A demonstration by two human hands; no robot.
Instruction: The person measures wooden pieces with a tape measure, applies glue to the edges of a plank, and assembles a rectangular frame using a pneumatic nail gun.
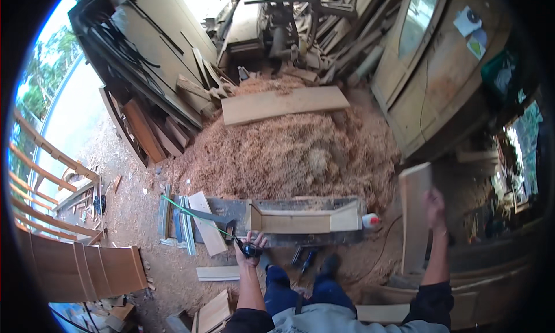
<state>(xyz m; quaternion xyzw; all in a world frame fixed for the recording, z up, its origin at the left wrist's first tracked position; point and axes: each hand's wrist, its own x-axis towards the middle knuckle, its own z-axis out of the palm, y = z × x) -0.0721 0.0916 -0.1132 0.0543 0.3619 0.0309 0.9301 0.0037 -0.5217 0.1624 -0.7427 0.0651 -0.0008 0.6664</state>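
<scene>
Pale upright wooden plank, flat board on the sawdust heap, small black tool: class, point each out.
Pale upright wooden plank (414, 217), head view, mid face.
Flat board on the sawdust heap (283, 104), head view, centre.
Small black tool (251, 251), head view, body in left hand's grip.

small dark object (251, 250) in left hand (250, 247): unidentifiable | plank (414, 217) foot: hidden

My own gear, seen from above.
I'm wearing dark sleeves pushed above my elbows, a pale grey top, blue trousers and dark shoes.

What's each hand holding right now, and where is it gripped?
Left hand grips a small dark tool around its body. Right hand holds an upright wooden board by its upper edge.
</scene>
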